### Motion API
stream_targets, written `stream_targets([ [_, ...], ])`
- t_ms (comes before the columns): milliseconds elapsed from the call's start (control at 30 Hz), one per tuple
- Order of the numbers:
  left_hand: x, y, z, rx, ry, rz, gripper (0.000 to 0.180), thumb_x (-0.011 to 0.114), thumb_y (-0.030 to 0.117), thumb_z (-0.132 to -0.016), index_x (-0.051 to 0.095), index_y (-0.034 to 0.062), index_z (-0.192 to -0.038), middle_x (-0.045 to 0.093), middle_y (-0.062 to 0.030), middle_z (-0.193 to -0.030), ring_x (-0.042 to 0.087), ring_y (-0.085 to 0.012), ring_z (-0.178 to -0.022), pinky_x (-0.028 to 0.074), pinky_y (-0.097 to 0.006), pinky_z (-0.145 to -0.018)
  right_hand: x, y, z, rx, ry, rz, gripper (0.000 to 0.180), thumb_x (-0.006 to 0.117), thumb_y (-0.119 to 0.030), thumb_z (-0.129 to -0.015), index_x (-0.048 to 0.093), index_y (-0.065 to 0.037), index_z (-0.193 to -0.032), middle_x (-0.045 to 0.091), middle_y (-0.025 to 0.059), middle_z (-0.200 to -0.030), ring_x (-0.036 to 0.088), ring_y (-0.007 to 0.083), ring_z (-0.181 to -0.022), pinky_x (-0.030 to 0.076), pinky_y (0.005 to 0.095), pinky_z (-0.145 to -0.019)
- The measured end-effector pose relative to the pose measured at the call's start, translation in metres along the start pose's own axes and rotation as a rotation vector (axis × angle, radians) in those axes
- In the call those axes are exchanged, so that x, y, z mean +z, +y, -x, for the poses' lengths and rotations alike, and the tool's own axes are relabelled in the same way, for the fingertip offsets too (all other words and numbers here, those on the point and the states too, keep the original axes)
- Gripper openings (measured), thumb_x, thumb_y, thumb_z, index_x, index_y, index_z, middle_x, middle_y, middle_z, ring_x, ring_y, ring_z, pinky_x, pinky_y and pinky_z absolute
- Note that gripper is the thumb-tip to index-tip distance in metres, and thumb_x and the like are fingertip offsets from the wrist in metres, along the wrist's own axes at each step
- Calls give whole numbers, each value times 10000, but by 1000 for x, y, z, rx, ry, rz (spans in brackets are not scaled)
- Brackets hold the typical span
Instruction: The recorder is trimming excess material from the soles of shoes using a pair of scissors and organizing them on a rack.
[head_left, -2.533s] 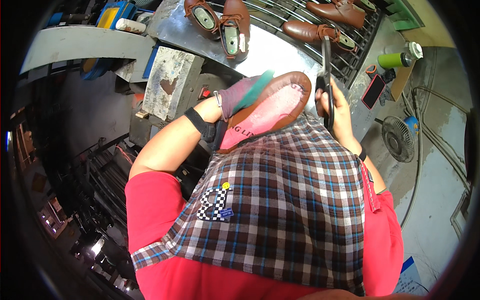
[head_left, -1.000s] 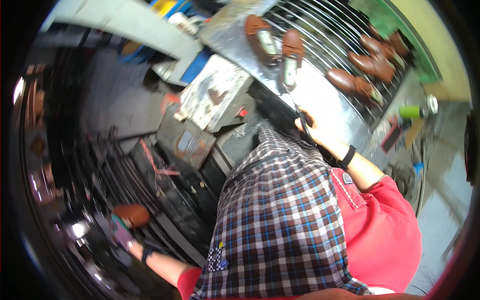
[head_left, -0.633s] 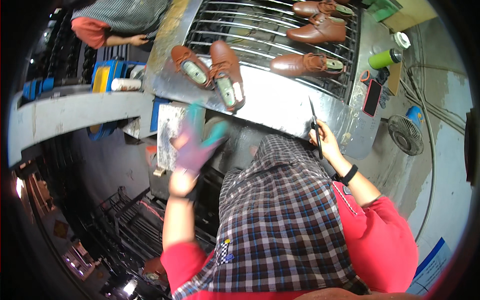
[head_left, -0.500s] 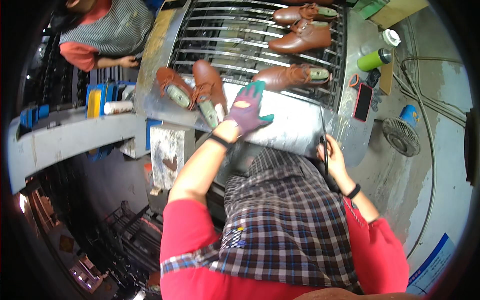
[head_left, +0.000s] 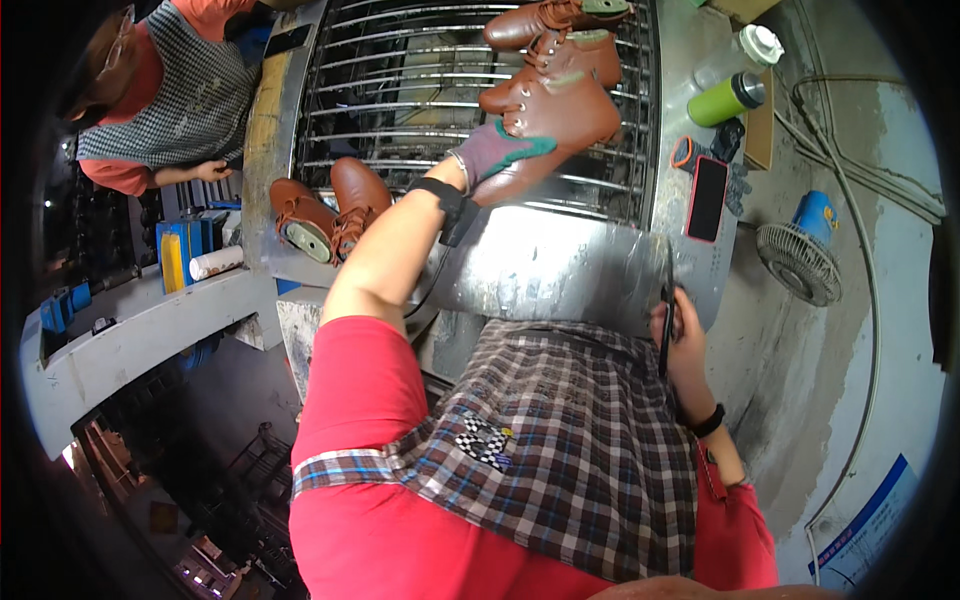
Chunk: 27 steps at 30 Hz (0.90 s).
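Brown shoe [head_left: 570,110], clasped by the left hand [head_left: 493,153], partly hides it; right hand [head_left: 686,336] grips dark tool [head_left: 669,288].

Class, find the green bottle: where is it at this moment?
The green bottle is in the head view's upper right, just below the clear bottle and above the red-edged phone.

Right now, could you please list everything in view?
Rack: one, silver, ahead
Held shoe: one, brown, over rack
Other shoes: four visible, brown, on rack and left
Metal sheet: one, silver, near side
Tool: one, black, right
Bottles: two, green and clear, right
Red-edged phone: one, black, right
Fan: one, blue and grey, far right
Cylinder: one, white, left
Co-worker: one, orange-sleeved, upper left
Clutter: uncounted, dark, lower left
Left hand: one, purple-green gloved, holding shoe
Right hand: one, ungloved, holding tool
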<state>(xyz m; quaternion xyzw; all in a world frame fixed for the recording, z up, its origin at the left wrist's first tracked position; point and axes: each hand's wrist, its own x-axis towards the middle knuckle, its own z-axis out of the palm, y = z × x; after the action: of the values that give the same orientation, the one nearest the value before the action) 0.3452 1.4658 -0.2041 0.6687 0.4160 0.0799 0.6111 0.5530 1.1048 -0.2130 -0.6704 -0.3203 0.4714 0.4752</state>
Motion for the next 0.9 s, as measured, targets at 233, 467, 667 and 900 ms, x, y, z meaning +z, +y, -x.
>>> stream_targets([
  [233, 35, 34, 171, -345, -299, 1455, 569, 612, 439, -928, 509, 48, -1328, 628, -135, -1214, 642, -233, -1057, 524, -388, -945, 21, -126, -4, -769, -138, 778, 644, 724, -62, -639, 612, -166, -1264, 509, 91, -859, 561, 276, -701, 483, 362, -605],
  [467, 81, 7, 320, 151, 94, 1145, 483, 519, 301, -999, 411, 68, -1408, 560, -132, -1306, 613, -210, -1106, 520, -356, -957, 59, -182, 76, -990, -436, 960, 629, 761, -153, -627, 634, -230, -1239, 487, 70, -818, 557, 258, -685, 478, 365, -583],
  [667, 92, -16, 346, -245, -201, 1715, 510, 481, 378, -1006, 423, 59, -1400, 573, -141, -1303, 617, -226, -1107, 509, -365, -967, 65, -173, 87, -1027, -533, 1029, 590, 752, -144, -640, 647, -217, -1216, 458, 64, -766, 544, 241, -664, 465, 362, -562],
  [900, 121, -52, 345, -39, -32, 1271, 498, 481, 370, -1009, 430, 56, -1392, 580, -113, -1287, 617, -194, -1095, 531, -329, -927, 69, -168, 95, -1140, -590, 1126, 638, 757, -121, -629, 626, -204, -1248, 438, 76, -757, 518, 254, -639, 435, 373, -545],
])
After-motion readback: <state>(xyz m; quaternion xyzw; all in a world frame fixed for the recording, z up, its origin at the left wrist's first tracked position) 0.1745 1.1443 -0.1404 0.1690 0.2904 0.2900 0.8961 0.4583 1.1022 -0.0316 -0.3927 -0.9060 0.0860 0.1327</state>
